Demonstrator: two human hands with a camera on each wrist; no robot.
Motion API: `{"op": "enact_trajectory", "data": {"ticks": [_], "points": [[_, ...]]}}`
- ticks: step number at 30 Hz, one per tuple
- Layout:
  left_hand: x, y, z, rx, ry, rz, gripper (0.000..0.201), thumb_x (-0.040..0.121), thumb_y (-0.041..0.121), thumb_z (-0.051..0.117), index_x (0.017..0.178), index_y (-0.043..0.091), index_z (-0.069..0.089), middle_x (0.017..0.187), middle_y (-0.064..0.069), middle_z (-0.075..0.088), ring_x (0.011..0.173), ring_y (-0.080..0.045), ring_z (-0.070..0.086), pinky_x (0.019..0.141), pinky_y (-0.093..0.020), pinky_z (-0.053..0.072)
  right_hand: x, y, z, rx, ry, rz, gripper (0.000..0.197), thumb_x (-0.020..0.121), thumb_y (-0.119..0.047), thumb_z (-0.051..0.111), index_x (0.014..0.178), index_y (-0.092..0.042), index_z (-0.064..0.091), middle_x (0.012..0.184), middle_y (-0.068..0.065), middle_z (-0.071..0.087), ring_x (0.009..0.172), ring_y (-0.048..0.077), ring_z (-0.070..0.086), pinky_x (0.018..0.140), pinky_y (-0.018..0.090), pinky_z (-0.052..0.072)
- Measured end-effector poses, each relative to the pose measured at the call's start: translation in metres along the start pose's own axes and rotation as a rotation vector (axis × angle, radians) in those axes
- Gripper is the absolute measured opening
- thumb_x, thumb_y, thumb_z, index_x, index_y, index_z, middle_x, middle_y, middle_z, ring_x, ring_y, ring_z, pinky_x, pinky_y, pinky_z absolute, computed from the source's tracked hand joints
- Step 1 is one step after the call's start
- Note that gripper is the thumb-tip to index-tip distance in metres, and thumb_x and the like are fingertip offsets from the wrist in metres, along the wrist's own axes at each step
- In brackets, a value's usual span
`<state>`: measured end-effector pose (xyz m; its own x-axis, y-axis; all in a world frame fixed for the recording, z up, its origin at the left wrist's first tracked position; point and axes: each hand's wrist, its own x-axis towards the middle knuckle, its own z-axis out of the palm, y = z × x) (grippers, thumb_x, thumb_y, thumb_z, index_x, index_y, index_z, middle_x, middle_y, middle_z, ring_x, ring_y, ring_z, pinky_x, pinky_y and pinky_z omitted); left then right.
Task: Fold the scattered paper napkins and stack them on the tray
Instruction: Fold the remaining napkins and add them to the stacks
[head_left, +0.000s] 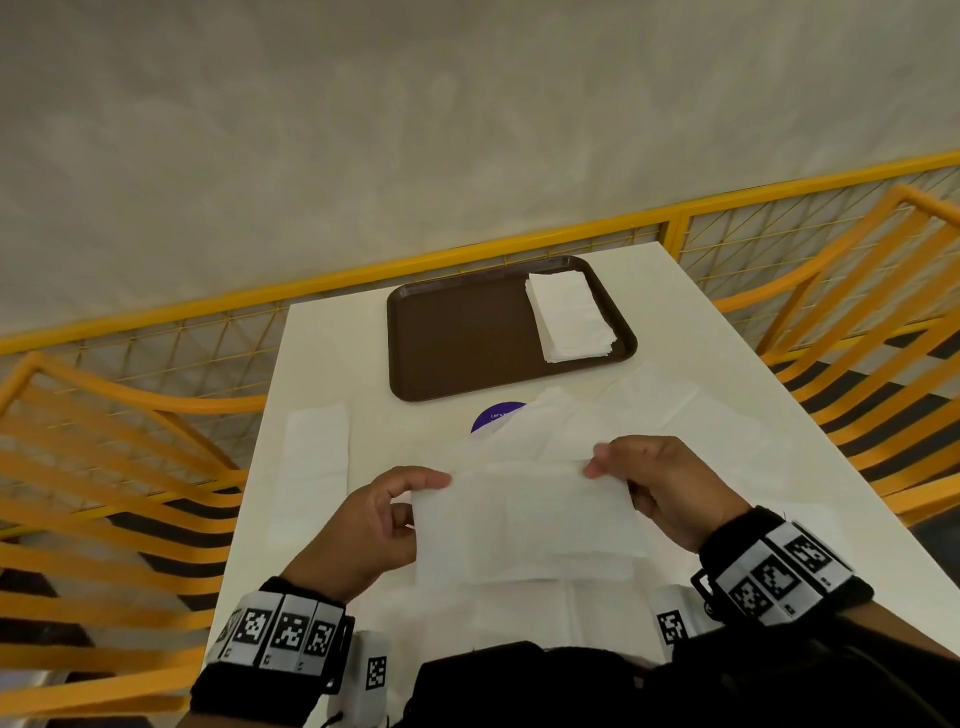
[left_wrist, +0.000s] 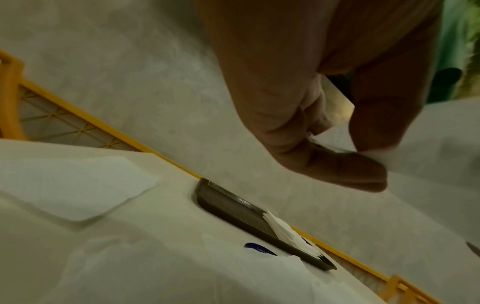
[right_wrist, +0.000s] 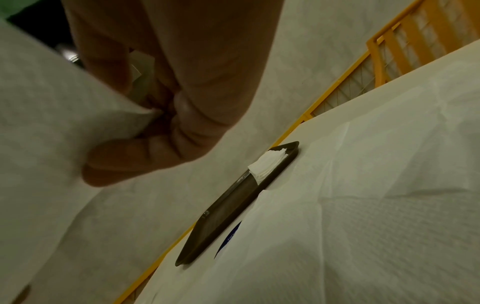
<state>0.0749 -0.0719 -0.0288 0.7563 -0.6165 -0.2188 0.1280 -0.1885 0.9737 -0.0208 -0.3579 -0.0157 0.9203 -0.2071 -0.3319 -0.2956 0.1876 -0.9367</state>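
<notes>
I hold a white paper napkin (head_left: 524, 519) up over the near part of the white table (head_left: 810, 441). My left hand (head_left: 387, 512) pinches its upper left corner between thumb and fingers. My right hand (head_left: 657, 480) pinches its upper right corner. The left wrist view shows the thumb and forefinger (left_wrist: 345, 168) closed on the napkin's edge (left_wrist: 426, 144). In the right wrist view the fingers (right_wrist: 145, 152) pinch the napkin (right_wrist: 52, 123). A brown tray (head_left: 457, 338) lies at the far end, with a stack of folded napkins (head_left: 569, 317) on its right side.
Loose unfolded napkins lie on the table: one at the left (head_left: 314, 457) and several overlapping at centre right (head_left: 639, 410), partly covering a purple round sticker (head_left: 493, 415). Orange chairs (head_left: 872, 322) flank the table, and a yellow railing (head_left: 467, 254) runs behind it.
</notes>
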Motion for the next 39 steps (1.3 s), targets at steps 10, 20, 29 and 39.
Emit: {"op": "enact_trajectory", "data": {"ticks": [10, 20, 29, 39], "points": [[-0.007, 0.008, -0.027, 0.415, -0.179, -0.092, 0.071, 0.070, 0.034, 0.076, 0.127, 0.054, 0.038, 0.130, 0.033, 0.040, 0.118, 0.001, 0.046, 0.101, -0.031, 0.044, 0.002, -0.008, 0.011, -0.882, -0.018, -0.655, 0.014, 0.077, -0.007, 0.072, 0.075, -0.021, 0.072, 0.076, -0.014, 0.070, 0.072, 0.000, 0.061, 0.065, 0.005, 0.041], [0.014, -0.012, 0.009, 0.710, 0.059, 0.126, 0.016, 0.083, 0.050, 0.050, 0.076, 0.036, 0.054, 0.078, 0.018, 0.061, 0.077, -0.004, 0.055, 0.065, -0.009, 0.037, 0.011, -0.005, 0.047, -1.124, -0.300, -0.893, 0.016, 0.081, -0.011, 0.064, 0.091, -0.023, 0.069, 0.089, -0.010, 0.069, 0.079, 0.007, 0.063, 0.071, 0.021, 0.051], [0.057, -0.048, -0.110, 0.685, 0.696, -0.383, 0.030, 0.099, 0.021, 0.040, 0.106, -0.002, 0.057, 0.111, -0.027, 0.060, 0.106, -0.039, 0.056, 0.090, -0.041, 0.042, 0.009, 0.009, 0.023, -1.085, -0.227, -0.643, 0.018, 0.082, -0.019, 0.063, 0.093, -0.032, 0.069, 0.083, -0.020, 0.066, 0.073, -0.003, 0.059, 0.068, 0.002, 0.040], [0.098, -0.068, -0.161, 1.306, 0.294, -0.710, 0.036, 0.096, 0.017, 0.041, 0.131, 0.007, 0.041, 0.135, -0.014, 0.049, 0.127, -0.029, 0.047, 0.103, -0.032, 0.039, 0.012, 0.028, 0.007, -1.138, -0.197, -0.487, 0.014, 0.082, -0.026, 0.059, 0.091, -0.035, 0.066, 0.076, -0.018, 0.063, 0.071, -0.001, 0.058, 0.062, 0.000, 0.035]]}}
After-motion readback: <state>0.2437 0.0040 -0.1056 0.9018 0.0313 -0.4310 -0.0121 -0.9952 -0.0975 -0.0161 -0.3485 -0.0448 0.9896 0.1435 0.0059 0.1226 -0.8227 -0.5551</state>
